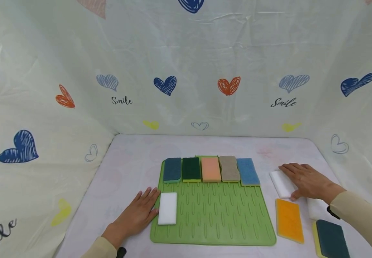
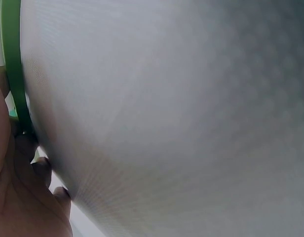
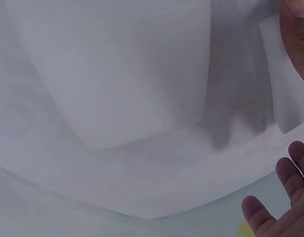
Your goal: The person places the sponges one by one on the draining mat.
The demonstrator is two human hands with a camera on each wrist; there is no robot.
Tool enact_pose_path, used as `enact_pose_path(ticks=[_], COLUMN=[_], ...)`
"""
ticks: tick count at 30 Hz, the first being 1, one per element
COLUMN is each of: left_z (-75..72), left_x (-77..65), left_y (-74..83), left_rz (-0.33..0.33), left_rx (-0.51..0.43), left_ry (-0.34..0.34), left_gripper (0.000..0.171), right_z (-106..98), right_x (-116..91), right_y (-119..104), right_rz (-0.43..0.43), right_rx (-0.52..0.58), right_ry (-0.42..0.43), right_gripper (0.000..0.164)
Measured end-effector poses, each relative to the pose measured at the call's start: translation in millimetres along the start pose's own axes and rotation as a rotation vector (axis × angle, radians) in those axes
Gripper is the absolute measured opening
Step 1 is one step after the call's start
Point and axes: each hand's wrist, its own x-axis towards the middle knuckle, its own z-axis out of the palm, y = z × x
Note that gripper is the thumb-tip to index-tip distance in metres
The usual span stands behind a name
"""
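My left hand (image 1: 137, 213) rests on the table with straight fingers at the left edge of a green mat (image 1: 219, 218). Close beside its fingertips a white sponge (image 1: 167, 208) lies upright lengthwise on the mat. To the right of the mat, my right hand (image 1: 311, 182) reaches over another white sponge (image 1: 281, 184), fingers extended at its far end and thumb near its close corner. In the right wrist view, thumb and fingers spread apart around that sponge (image 3: 280, 84). A further white sponge (image 1: 318, 209) lies partly hidden under the right wrist.
Along the mat's far edge sit dark blue (image 1: 172, 169), dark green (image 1: 191, 169), peach (image 1: 210, 169), grey-brown (image 1: 229, 168) and blue (image 1: 248, 171) sponges in a row. An orange sponge (image 1: 289, 220) and a dark teal one (image 1: 332, 238) lie right of the mat. Printed curtains (image 1: 173, 46) surround the table.
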Motion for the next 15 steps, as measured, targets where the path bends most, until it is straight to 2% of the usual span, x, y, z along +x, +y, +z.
enact_pose_path(ticks=[9,15], left_z=[-1.0,0.4], left_x=[-0.9,-0.6], left_y=[0.8,0.1], left_rz=[-0.002,0.001], left_rx=[-0.006,0.000], left_ry=[-0.002,0.004], left_gripper=[0.066,0.066], right_z=[-0.7,0.7], right_x=[1.1,3.6], right_y=[-3.6,-3.4], right_rz=[0.075,0.156], right_rx=[0.121,0.084], right_ry=[-0.050,-0.025], right_gripper=[0.107,0.099])
